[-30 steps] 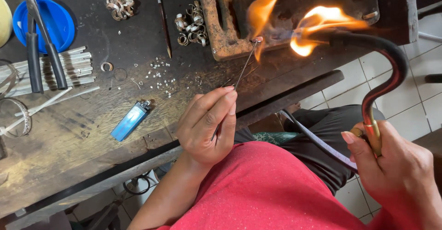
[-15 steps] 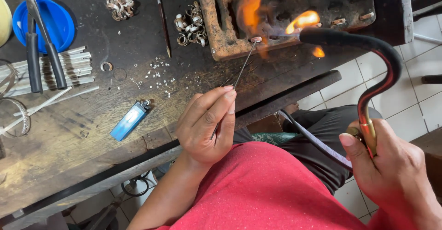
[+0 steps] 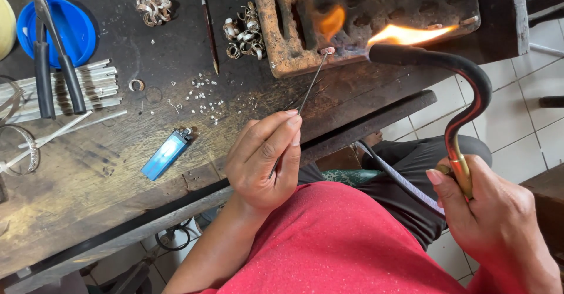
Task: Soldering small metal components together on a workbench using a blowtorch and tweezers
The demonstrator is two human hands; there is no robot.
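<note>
right hand [image 3: 499, 223]: wrapped round one curved black torch with brass handle [image 3: 470, 94], flame lit
left hand [image 3: 267, 159]: pinching one thin metal pick [image 3: 308, 88], tip on the burnt soldering block [image 3: 364, 17]
lighter: one blue plastic lighter [image 3: 166, 154] on the wooden bench [image 3: 88, 194]
pliers: two black-handled pliers [image 3: 53, 64]
ring piles: two heaps of silver rings [image 3: 242, 32]

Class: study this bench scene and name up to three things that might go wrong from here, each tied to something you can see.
1. The torch flame burns beside the left hand, which holds a thin metal rod; heat may creep up it to the fingers.
2. The blue lighter lies on the wooden bench, near the flame.
3. The right hand grips the torch above the lap; a slip might scorch clothing.
</note>
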